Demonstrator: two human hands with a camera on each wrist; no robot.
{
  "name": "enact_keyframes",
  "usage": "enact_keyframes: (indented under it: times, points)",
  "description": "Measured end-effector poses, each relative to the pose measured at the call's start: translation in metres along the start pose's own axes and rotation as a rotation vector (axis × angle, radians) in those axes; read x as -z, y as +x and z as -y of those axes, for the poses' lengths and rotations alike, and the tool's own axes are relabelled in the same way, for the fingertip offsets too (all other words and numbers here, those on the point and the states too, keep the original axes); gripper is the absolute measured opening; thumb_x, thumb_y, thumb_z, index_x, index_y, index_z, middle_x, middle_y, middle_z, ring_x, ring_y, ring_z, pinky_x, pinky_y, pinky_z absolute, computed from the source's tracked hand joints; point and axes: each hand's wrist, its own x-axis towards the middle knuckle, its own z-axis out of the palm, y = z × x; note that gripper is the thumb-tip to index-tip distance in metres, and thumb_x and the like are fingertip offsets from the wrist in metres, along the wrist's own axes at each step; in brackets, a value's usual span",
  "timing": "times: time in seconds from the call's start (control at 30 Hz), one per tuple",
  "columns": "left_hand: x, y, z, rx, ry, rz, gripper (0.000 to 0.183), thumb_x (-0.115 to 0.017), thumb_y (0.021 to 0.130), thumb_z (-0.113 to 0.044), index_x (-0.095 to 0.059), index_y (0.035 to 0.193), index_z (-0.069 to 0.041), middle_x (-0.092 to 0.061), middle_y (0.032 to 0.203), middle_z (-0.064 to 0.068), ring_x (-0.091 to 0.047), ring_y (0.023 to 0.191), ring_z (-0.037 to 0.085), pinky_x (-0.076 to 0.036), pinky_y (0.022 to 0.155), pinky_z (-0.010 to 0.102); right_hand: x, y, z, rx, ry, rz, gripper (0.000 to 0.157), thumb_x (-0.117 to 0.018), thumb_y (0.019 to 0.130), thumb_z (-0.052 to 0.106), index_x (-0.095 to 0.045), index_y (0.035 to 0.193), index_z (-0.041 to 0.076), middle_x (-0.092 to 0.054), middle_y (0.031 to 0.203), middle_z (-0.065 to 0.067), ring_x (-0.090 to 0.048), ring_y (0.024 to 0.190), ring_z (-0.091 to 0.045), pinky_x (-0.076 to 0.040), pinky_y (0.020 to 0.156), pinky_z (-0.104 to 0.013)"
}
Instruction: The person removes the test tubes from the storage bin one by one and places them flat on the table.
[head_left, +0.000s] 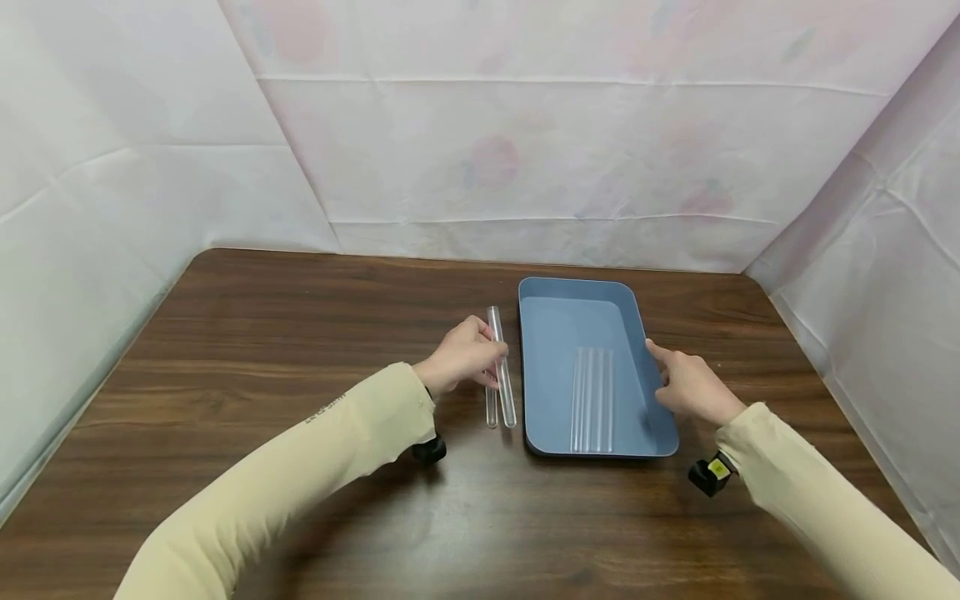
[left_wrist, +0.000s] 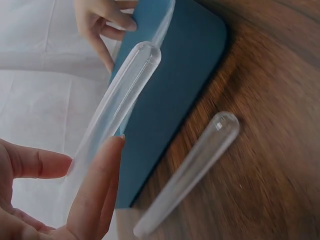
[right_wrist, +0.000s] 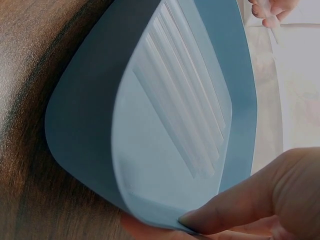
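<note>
My left hand (head_left: 467, 357) pinches a clear glass test tube (left_wrist: 127, 87) between thumb and fingers, its rounded end pointing away from the hand in the left wrist view. A second test tube (left_wrist: 192, 167) lies on the table just beside it, partly covered by the hand in the head view. To their right is a blue rectangular tray (head_left: 546, 333), where several more test tubes (head_left: 592, 400) lie side by side near the front end. My right hand (head_left: 693, 387) holds the tray's right edge, with the thumb (right_wrist: 225, 212) on the rim and fingers outside.
The dark wood-grain table (head_left: 300, 317) extends around the tray and both hands. Pale cloth (head_left: 480, 158) hangs behind the table and along both sides. A black wrist camera (head_left: 429, 450) sits under the left sleeve, another (head_left: 707, 477) under the right.
</note>
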Motion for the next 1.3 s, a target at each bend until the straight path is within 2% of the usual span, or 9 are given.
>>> enact_keyframes:
  times: [0.13,0.37,0.5,0.73,0.9,1.07,1.3]
  points:
    - [0.007,0.003,0.006,0.01,-0.001,-0.016,0.018,-0.053,0.091,-0.002,-0.041,0.104,0.002,-0.061,0.09,0.016,-0.059,0.062,0.017,-0.061,0.059,0.03,0.0,0.0,0.0,0.002,-0.003,-0.002,0.077,-0.049,0.074,-0.011,-0.02,0.146,-0.013,-0.054,0.067,-0.012,-0.03,0.046,-0.01,-0.032,0.046,-0.025]
    - [0.019,0.004,0.017,0.048,0.069,-0.014,0.016,-0.051,0.094,-0.005,-0.041,0.104,0.002,-0.059,0.09,0.016,-0.06,0.062,0.017,-0.061,0.061,0.03,0.0,0.0,0.0,0.001,0.003,0.002,0.077,-0.05,0.075,-0.01,-0.02,0.145,-0.013,-0.059,0.076,-0.016,-0.033,0.046,-0.011,-0.035,0.046,-0.026]
    - [0.026,0.006,0.025,0.064,0.093,-0.025,0.016,-0.05,0.093,-0.005,-0.041,0.104,0.003,-0.057,0.092,0.018,-0.06,0.062,0.018,-0.061,0.06,0.03,0.0,-0.001,0.0,-0.002,0.008,0.004,0.077,-0.049,0.075,-0.01,-0.019,0.146,-0.013,-0.057,0.072,-0.013,-0.034,0.045,-0.011,-0.035,0.045,-0.026]
    - [0.037,0.012,0.035,0.081,0.101,-0.056,0.018,-0.052,0.093,-0.005,-0.042,0.105,0.003,-0.057,0.095,0.019,-0.062,0.063,0.02,-0.061,0.059,0.03,-0.001,0.0,0.0,-0.011,0.013,0.002,0.077,-0.049,0.074,-0.011,-0.02,0.145,-0.013,-0.061,0.082,-0.02,-0.037,0.045,-0.012,-0.037,0.046,-0.027]
    - [0.041,0.015,0.038,0.087,0.143,-0.076,0.017,-0.054,0.092,-0.005,-0.044,0.103,0.003,-0.057,0.09,0.017,-0.061,0.062,0.018,-0.06,0.057,0.029,-0.001,0.0,-0.001,-0.026,0.029,0.007,0.077,-0.046,0.074,-0.012,-0.018,0.146,-0.012,-0.059,0.078,-0.017,-0.04,0.044,-0.011,-0.04,0.045,-0.026]
    - [0.041,0.016,0.037,0.095,0.17,-0.088,0.017,-0.058,0.091,-0.004,-0.048,0.102,0.004,-0.059,0.089,0.017,-0.062,0.061,0.018,-0.06,0.055,0.029,-0.002,-0.001,0.0,-0.027,0.041,0.006,0.078,-0.047,0.075,-0.012,-0.018,0.147,-0.012,-0.062,0.086,-0.023,-0.043,0.044,-0.012,-0.043,0.045,-0.028]
    - [0.04,0.015,0.036,0.097,0.193,-0.095,0.026,-0.065,0.088,-0.002,-0.052,0.109,0.005,-0.065,0.096,0.022,-0.066,0.066,0.021,-0.06,0.057,0.03,-0.003,-0.001,0.001,-0.044,0.04,0.02,0.078,-0.048,0.076,-0.011,-0.017,0.147,-0.011,-0.063,0.092,-0.028,-0.048,0.045,-0.014,-0.047,0.045,-0.029]
